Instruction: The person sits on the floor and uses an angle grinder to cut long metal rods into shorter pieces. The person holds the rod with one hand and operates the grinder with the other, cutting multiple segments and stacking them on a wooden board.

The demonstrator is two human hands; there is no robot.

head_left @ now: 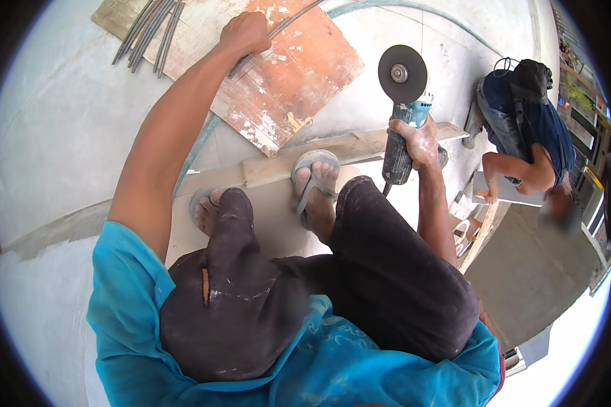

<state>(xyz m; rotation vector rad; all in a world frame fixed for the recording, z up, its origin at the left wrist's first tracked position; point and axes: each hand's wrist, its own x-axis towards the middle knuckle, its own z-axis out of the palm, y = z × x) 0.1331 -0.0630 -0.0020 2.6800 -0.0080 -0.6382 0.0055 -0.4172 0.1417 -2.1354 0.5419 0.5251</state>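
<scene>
Nearest the camera we find the bright blue cloth shirt [339, 353] and dark, torn trousers [407, 285] of the seated or crouching person. Beyond the right knee we record an angle grinder with blue-green and black casing [409, 111] and a dark round disc [402, 73], over the pale grey floor [68, 115]. The right hand [419, 141] has its fingers wrapped round the casing. We judge the grinder heavy and rigid, with dust possibly making it slippery; sound hold is on the body, clear of the thin, probably brittle disc. Its long axis runs away from the person: disc end forward, rear end toward the knees, the disc's flat face turned to the camera.

Forward and left, the left hand [246, 32] is closed over a thin dark-grey metal rod [294, 18], above the scuffed orange-red flat board [322, 74]. We cannot see the fingertips, but the rod emerges on both sides of the fist. We judge it stiff, best held along its shaft. Its axis slants from near left to far right.
</scene>
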